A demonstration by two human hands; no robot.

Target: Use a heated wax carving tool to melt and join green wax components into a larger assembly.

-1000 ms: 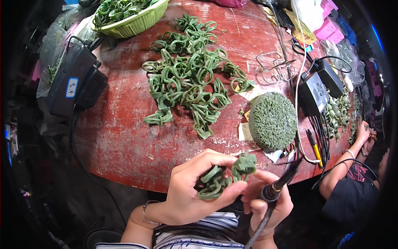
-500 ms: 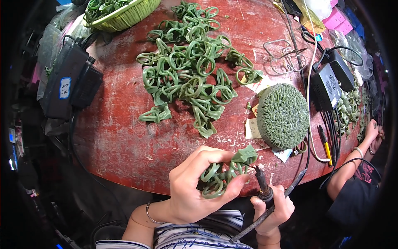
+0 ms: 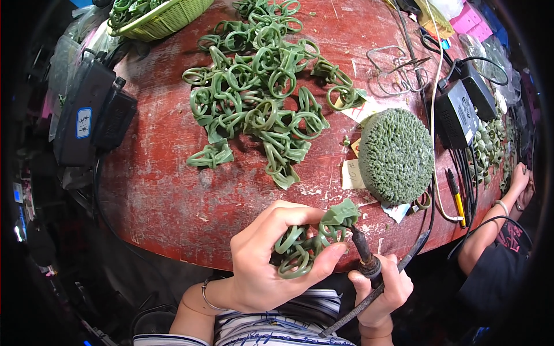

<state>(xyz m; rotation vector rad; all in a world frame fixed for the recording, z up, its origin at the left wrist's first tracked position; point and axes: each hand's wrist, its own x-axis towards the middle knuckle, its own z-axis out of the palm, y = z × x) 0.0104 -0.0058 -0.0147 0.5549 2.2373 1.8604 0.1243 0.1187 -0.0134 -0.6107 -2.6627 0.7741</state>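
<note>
My left hand (image 3: 268, 254) is closed round a small cluster of green wax rings (image 3: 297, 254), just over the near table edge. A flat green flap (image 3: 340, 213) tops the cluster by my fingertips. My right hand (image 3: 384, 291) grips a soldering-iron-like tool (image 3: 363, 248) with a dark, worn metal tip. That tip meets the ring beneath the flap, or lies very close to it. A long grey textured rod (image 3: 352, 317) slants through the right hand's grip. Farther off, a big heap of green wax rings (image 3: 254, 98) lies on the red table (image 3: 167, 196).
Right of the heap stands a round, rough green block (image 3: 397, 155) on paper slips. Beyond it are bent wire (image 3: 398, 72), black power boxes (image 3: 456, 115), cables and a yellow-black pen (image 3: 456, 199). A yellow-green basket (image 3: 167, 20) is far left; another person's arm (image 3: 490, 222) is at right.
The tool's tip has moved up and left against the ring below the flap. My left hand keeps its hold, barely shifted. The view has shifted slightly.
</note>
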